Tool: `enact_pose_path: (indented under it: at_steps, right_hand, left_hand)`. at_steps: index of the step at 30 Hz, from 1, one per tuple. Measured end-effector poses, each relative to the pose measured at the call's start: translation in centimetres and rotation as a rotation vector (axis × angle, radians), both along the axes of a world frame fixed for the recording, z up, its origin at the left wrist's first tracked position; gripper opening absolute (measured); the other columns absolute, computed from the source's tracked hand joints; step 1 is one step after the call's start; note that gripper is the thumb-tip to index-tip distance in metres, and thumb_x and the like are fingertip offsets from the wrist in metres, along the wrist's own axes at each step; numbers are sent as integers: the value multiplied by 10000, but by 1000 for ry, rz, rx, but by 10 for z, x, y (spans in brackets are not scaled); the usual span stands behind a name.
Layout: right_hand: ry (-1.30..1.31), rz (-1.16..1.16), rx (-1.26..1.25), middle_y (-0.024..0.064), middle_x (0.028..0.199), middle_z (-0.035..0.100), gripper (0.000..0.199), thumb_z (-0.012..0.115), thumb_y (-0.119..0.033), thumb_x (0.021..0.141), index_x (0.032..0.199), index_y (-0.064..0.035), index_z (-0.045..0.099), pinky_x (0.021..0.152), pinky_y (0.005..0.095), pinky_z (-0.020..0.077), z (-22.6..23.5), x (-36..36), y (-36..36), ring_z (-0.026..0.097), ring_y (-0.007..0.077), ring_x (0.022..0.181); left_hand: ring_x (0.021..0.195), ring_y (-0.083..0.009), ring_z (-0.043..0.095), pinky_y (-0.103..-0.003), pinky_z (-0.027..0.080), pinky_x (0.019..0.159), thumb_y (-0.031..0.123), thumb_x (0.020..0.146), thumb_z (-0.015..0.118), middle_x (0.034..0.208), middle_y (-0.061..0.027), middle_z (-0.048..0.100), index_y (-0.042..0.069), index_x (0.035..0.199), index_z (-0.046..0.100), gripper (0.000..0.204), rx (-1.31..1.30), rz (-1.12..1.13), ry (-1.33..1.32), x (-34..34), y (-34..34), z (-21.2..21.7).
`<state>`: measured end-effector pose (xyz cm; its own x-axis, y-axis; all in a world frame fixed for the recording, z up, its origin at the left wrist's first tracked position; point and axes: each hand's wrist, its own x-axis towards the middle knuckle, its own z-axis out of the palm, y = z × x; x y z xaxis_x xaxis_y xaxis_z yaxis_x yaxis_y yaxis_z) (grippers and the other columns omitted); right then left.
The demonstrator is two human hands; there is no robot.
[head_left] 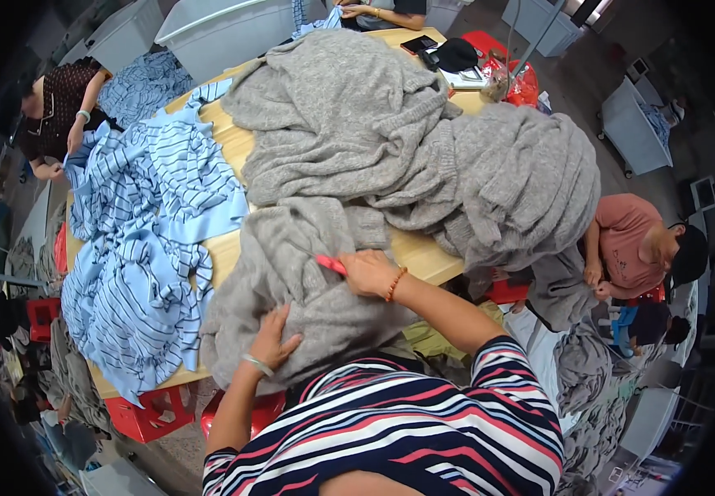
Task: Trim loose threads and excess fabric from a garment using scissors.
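Observation:
A grey knit sweater (pixel 287 236) lies rumpled on the table's near edge, directly in front of me. My left hand (pixel 271 341) rests on its lower part with fingers stretched out over the knit. Closed around a small red tool (pixel 330 264), my right hand (pixel 367 273) is over the sweater's middle; the tool's working end is too small to make out. Behind the sweater rises a large grey knit heap (pixel 337 107), and another grey knit pile (pixel 531 178) sits to the right.
Blue striped garments (pixel 138 289) cover the left of the wooden table (pixel 225 248). Co-workers handle cloth at the far left, the back and the right. A black cap (pixel 457 54) and red plastic bag (pixel 523 83) lie at the back right. Red stools (pixel 152 413) stand below.

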<state>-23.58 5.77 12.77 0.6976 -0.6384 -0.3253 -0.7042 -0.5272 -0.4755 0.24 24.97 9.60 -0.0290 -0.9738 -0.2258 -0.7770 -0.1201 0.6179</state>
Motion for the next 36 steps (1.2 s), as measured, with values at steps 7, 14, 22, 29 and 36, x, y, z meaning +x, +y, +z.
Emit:
enact_pose_path:
  at_steps: [7,14,22,29,36]
  right_hand:
    - [-445,-412,-5,209,881,652,398,553,-197,878,1263,-103,516,703,426,502,16,-88,-44,637,381,814]
    - [-473,-675,67,204,898,661,438,573,-143,873,1297,-76,490,722,381,517,23,-160,-63,673,316,838]
    - [-531,-782,132,138,819,660,416,550,-86,862,1274,-51,504,734,354,512,26,-188,-75,670,261,773]
    - [-565,-706,79,99,768,653,422,529,-55,859,1280,-30,508,706,306,500,45,-168,-109,637,187,703]
    - [-563,-629,119,139,801,663,385,532,-85,858,1240,-51,513,727,361,513,57,-144,-95,680,277,796]
  left_hand:
    - [1079,-255,575,-355,442,932,220,798,710,1180,-180,587,22,1238,549,508,390,-34,113,14,-161,100]
    - [1212,-363,435,-415,373,1019,281,742,759,1309,-185,462,93,1314,489,659,-506,-235,-13,-125,-387,20]
    - [783,-197,638,-340,526,797,215,868,657,801,-40,614,26,960,588,221,-45,-154,464,-144,-485,1]
    - [834,-111,621,-291,528,785,187,894,643,874,-18,634,49,989,608,172,-186,-64,822,-61,-427,105]
    - [1181,-314,476,-408,429,962,161,743,729,1294,-196,480,78,1203,564,495,-306,-118,72,-101,-400,24]
